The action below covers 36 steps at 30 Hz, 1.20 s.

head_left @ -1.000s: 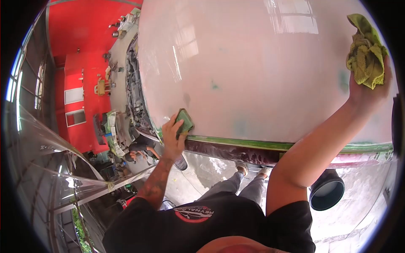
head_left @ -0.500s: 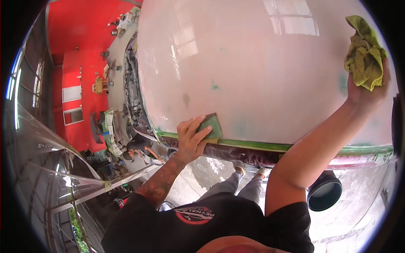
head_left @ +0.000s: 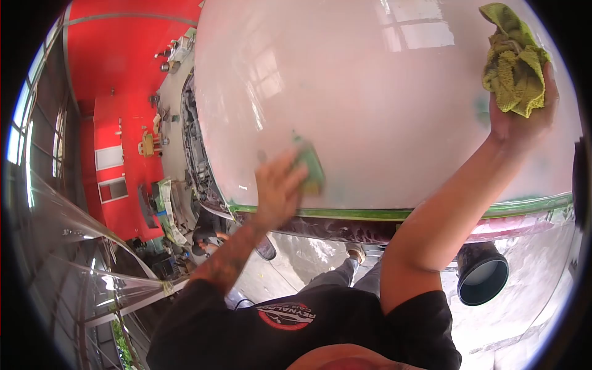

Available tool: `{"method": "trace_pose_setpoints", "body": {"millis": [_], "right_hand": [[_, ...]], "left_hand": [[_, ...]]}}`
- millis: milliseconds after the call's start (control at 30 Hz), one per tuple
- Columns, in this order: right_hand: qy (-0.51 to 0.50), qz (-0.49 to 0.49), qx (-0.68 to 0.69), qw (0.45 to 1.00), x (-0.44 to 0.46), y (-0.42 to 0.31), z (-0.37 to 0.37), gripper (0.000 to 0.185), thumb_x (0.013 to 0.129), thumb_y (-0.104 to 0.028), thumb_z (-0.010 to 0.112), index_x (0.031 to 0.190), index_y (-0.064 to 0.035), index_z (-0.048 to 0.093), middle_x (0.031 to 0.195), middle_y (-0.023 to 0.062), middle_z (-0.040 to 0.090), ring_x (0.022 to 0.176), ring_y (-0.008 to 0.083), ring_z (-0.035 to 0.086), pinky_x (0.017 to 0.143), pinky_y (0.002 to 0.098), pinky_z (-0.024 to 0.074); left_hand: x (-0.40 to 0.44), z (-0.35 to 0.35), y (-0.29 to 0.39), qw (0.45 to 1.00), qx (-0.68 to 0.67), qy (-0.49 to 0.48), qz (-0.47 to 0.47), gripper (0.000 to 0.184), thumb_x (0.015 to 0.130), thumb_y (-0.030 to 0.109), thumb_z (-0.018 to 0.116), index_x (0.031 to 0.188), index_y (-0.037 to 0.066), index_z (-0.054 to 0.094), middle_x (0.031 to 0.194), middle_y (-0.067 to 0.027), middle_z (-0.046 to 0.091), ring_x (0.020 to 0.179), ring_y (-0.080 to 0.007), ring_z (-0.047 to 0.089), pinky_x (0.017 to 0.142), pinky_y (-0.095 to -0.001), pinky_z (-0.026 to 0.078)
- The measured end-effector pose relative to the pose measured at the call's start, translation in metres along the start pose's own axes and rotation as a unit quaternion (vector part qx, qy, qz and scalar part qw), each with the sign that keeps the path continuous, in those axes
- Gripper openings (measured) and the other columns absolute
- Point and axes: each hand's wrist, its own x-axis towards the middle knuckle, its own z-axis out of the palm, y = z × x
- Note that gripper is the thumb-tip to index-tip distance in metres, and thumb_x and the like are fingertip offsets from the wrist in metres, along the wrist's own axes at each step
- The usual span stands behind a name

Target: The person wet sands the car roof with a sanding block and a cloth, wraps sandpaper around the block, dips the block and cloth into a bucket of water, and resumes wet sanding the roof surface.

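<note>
A green sanding block is in my left hand, blurred by motion, against the pale pinkish, glossy car panel. My fingers lie over the block's left side. At the upper right, my right hand grips a crumpled yellow-green cloth over the same panel. Whether the cloth touches the surface I cannot tell. Faint green patches show through the panel's coat. Along its near edge runs a strip of green tape, with a dark maroon body part below it.
A black bucket stands on the floor at right, holding something pale. Dark exposed car parts border the panel's left end. Another person is low at left, near clear plastic sheeting. Behind is a red wall.
My left hand has moved the sanding block up from the taped edge onto the panel. My right hand and cloth appear slightly further left and up, as the whole view has shifted.
</note>
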Motion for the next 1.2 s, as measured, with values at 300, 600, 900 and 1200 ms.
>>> {"method": "trace_pose_setpoints", "body": {"millis": [300, 600, 900, 1200], "right_hand": [[-0.050, 0.025, 0.068, 0.996, 0.005, -0.004, -0.010, 0.039, 0.100, -0.026, 0.052, 0.121, 0.0060, 0.061, 0.116, 0.0185, 0.066, 0.108, 0.0324, 0.065, 0.091, 0.0436, 0.0532], [-0.132, -0.141, 0.022, 0.981, -0.014, 0.008, 0.006, 0.029, 0.098, -0.030, 0.060, 0.110, -0.0046, 0.066, 0.098, 0.0065, 0.069, 0.084, 0.0154, 0.067, 0.074, 0.0275, 0.0550], [-0.189, -0.117, 0.058, 0.973, -0.020, 0.002, 0.008, 0.028, 0.097, -0.028, 0.060, 0.109, -0.0040, 0.065, 0.097, 0.0074, 0.069, 0.084, 0.0155, 0.067, 0.075, 0.0278, 0.0553], [-0.180, -0.115, 0.047, 0.976, -0.025, -0.001, 0.010, 0.028, 0.096, -0.029, 0.062, 0.109, -0.0051, 0.065, 0.096, 0.0068, 0.069, 0.082, 0.0151, 0.067, 0.074, 0.0276, 0.0554]], "left_hand": [[0.192, 0.000, -0.108, 0.998, -0.041, 0.029, -0.041, 0.047, 0.089, 0.010, 0.071, 0.135, 0.008, 0.062, 0.143, -0.0185, 0.055, 0.127, -0.0307, 0.055, 0.108, -0.0369, 0.042], [0.204, -0.016, -0.084, 0.988, -0.036, -0.047, -0.140, 0.043, 0.087, 0.021, 0.078, 0.127, 0.007, 0.070, 0.137, -0.0160, 0.057, 0.125, -0.0250, 0.057, 0.106, -0.0339, 0.044], [0.197, -0.021, -0.096, 0.987, -0.086, -0.066, -0.116, 0.046, 0.091, 0.025, 0.072, 0.134, 0.012, 0.065, 0.139, -0.0148, 0.058, 0.125, -0.0278, 0.057, 0.104, -0.0355, 0.045], [0.190, -0.021, -0.097, 0.998, -0.012, -0.052, -0.035, 0.057, 0.085, 0.018, 0.079, 0.138, 0.012, 0.060, 0.143, -0.0147, 0.056, 0.129, -0.0224, 0.055, 0.108, -0.0344, 0.043]]}}
